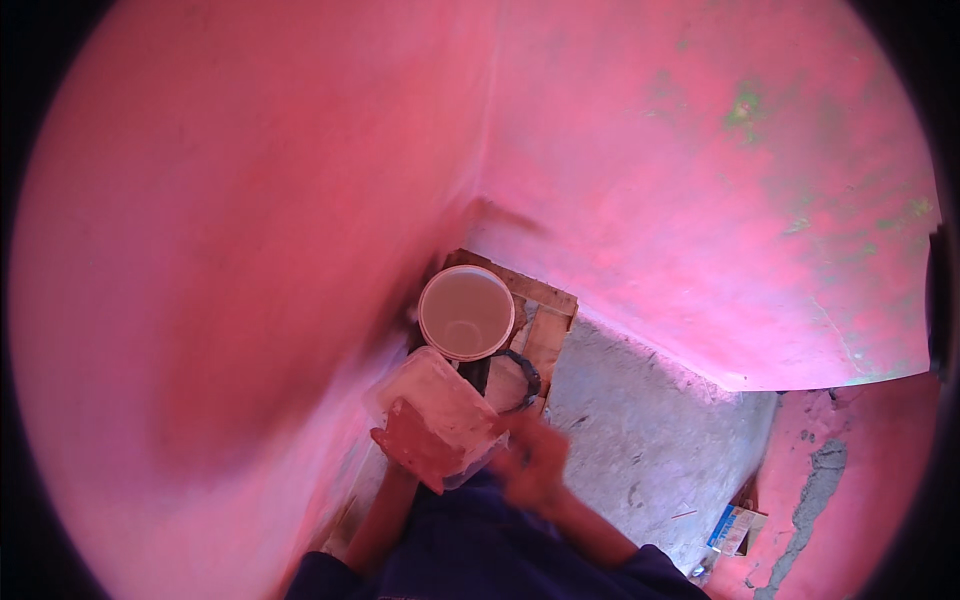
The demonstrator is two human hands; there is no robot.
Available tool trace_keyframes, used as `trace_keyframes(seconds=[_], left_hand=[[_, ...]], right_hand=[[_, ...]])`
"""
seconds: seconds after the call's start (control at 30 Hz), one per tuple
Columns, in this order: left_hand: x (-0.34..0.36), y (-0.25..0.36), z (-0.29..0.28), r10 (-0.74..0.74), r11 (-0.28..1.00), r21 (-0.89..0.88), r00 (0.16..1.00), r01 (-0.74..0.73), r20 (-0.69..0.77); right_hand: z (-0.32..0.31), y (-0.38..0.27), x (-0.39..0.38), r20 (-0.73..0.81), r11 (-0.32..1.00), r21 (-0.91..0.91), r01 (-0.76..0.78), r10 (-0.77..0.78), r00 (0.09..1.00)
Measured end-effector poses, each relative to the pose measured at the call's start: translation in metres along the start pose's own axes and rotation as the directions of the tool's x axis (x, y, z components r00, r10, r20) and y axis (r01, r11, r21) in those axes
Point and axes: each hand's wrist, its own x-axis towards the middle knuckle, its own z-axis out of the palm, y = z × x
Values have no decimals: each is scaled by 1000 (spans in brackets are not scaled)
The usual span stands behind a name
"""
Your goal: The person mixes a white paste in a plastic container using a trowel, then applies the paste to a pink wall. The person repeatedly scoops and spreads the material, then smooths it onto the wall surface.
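A pale, flat rectangular piece with rounded corners (440,400), like a shallow plastic tray or board, is held in front of my body. Its lower left part is smeared or coated reddish. My left hand (402,476) supports it from below, with most of the fingers hidden behind it. At its right edge my right hand (537,455) is curled and blurred by motion; what it grips cannot be made out. Just beyond the piece stands a round white bucket (466,312) with greyish contents. A dark-rimmed round vessel (512,382) sits right of the bucket, partly covered.
Wooden boards (545,345) lie under the bucket in the corner. Pink walls rise on the left (230,250) and right (640,180), the right one with green patches. A small blue and white box (735,528) rests on the grey floor (650,430) at the lower right.
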Motion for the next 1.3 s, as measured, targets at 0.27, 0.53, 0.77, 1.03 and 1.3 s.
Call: trace_keyframes(seconds=[0.27, 0.53, 0.77, 1.03, 1.3], left_hand=[[-10, 14, -26, -14, 1000, -19, 998, 13, -54], [-6, 24, -39, -15, 999, -47, 999, 13, -50], [-1, 25, -47, -9, 997, -75, 1000, 9, -4], [19, 31, -4, -35, 991, -126, 988, 55, 154], [38, 14, -10, -36, 977, -195, 963, 91, 268]], right_hand=[[77, 192, 90, 243, 710, -704, 21, 213, 946], [98, 228, 95, 280, 765, -644, -11, 249, 927], [66, 179, 96, 141, 929, -347, -126, 185, 973], [39, 75, 94, 56, 974, -191, -118, 131, 990], [42, 51, 83, 131, 929, -306, 208, -176, 976]])
